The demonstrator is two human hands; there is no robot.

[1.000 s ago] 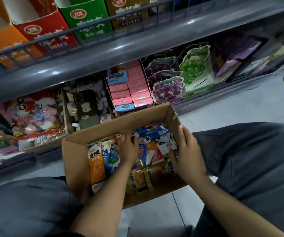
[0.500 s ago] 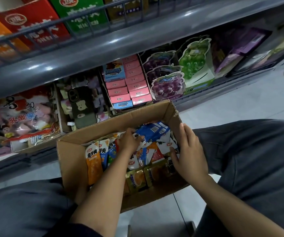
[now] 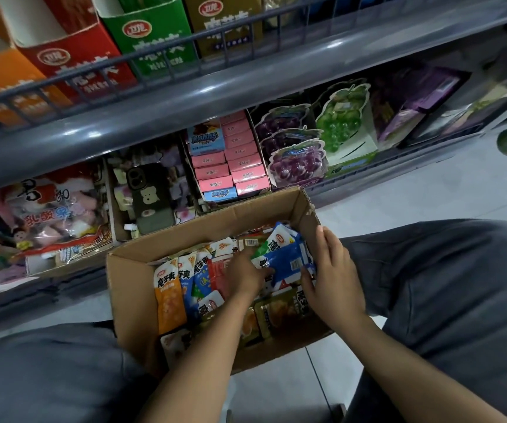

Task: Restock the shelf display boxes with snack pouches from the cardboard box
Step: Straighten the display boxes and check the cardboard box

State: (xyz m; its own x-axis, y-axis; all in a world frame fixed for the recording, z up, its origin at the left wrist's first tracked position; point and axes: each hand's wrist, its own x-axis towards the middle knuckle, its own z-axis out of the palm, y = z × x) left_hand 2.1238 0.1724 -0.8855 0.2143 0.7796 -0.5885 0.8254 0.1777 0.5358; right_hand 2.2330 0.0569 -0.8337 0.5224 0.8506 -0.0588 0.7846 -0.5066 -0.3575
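An open cardboard box stands on the floor between my knees. It is packed with snack pouches: orange ones at the left, blue, red and yellow ones beside them. My left hand grips a bundle of blue pouches, raised and tilted at the box's far right. My right hand rests against the right side of that bundle, fingers straight, thumb touching its lower edge. On the upper shelf stand open display boxes, red, green, orange and brown, behind a wire rail.
The grey shelf edge overhangs the lower shelf, which holds pink boxes, grape-shaped packs, candy bags and a phone in a green case. My knees flank the box on the pale tiled floor.
My left hand has gathered the blue pouches and lifted them toward the box's far right corner. The right hand stayed beside them. The view shifted slightly.
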